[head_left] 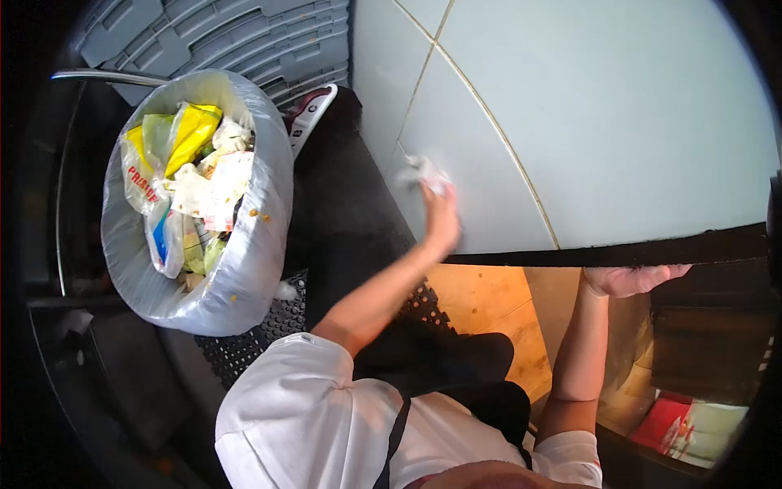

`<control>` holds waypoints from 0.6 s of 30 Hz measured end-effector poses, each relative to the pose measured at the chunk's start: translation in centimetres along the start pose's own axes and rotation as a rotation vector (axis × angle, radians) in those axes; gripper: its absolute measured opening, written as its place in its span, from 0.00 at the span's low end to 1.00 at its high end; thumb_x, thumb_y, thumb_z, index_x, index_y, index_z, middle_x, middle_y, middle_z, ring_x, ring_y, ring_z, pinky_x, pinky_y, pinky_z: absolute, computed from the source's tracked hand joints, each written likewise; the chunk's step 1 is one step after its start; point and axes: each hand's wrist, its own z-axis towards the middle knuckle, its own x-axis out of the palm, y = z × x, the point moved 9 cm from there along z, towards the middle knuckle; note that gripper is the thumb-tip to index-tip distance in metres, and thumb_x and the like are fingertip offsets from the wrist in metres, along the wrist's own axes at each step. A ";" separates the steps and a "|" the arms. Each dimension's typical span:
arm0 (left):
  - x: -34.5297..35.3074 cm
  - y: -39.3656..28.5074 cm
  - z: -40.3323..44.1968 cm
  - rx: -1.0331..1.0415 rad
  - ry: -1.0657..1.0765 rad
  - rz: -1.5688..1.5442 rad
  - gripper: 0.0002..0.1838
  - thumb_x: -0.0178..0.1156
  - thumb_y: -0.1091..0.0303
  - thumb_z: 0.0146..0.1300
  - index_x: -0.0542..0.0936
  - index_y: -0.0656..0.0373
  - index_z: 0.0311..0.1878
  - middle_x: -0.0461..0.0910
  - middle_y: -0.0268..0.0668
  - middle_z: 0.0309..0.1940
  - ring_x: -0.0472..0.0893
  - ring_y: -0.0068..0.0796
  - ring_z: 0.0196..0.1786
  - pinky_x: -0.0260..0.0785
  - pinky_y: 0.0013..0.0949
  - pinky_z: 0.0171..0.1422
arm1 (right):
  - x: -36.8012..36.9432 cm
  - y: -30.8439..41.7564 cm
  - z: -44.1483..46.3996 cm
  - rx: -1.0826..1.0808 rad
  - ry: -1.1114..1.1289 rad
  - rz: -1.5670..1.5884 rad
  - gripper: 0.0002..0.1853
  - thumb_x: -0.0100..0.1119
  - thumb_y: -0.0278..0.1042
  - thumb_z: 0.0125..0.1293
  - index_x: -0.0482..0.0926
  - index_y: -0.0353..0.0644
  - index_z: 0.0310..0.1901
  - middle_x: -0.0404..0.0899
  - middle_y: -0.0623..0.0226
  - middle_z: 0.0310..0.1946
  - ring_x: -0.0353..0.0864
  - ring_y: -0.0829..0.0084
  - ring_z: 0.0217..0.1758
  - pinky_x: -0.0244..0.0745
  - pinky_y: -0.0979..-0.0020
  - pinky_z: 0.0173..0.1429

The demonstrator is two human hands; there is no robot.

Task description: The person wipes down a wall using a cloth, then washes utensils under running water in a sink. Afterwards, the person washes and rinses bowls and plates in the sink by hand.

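Observation:
My left hand (441, 216) is closed on a crumpled white cloth (428, 173), pressed against a pale tiled wall (472, 155) near its lower left part. Motion blurs the cloth and the fingertips. My right hand (639, 279) is at the dark lower edge (603, 251) of the tiled wall, palm turned up and fingers stretched to the right. It touches or lies just below that edge; the contact is partly hidden. Nothing shows in the right hand.
On the left stands a bin with a translucent liner (273, 269), full of bags and soiled paper. Grey plastic crates (244, 49) are stacked behind it. A black perforated mat (277, 326) and a wooden surface (497, 318) lie below. Red-and-white packaging (688, 428) sits at lower right.

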 end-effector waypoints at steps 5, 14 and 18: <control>0.1 -24.6 -7.0 0.727 0.227 0.135 0.39 0.47 0.59 0.70 0.42 0.68 0.75 0.36 0.64 0.74 0.34 0.63 0.77 0.20 0.68 0.73 | 1.3 0.4 1.1 0.081 -0.003 0.119 0.32 0.30 0.51 0.77 0.49 0.36 0.72 0.50 0.53 0.73 0.54 0.62 0.74 0.51 0.58 0.76; -1.6 -31.4 0.7 0.713 0.101 0.238 0.41 0.46 0.55 0.71 0.38 0.66 0.76 0.32 0.62 0.75 0.32 0.65 0.77 0.19 0.67 0.73 | 2.3 2.1 2.2 0.115 -0.081 0.200 0.36 0.33 0.52 0.75 0.49 0.25 0.70 0.50 0.45 0.72 0.55 0.54 0.74 0.52 0.56 0.76; -1.6 -30.7 0.5 0.673 0.105 0.266 0.41 0.44 0.54 0.72 0.36 0.63 0.76 0.30 0.61 0.75 0.32 0.65 0.77 0.20 0.68 0.73 | 1.7 2.5 2.7 -0.061 -0.037 0.085 0.37 0.34 0.53 0.75 0.51 0.24 0.70 0.52 0.43 0.71 0.56 0.53 0.73 0.53 0.57 0.76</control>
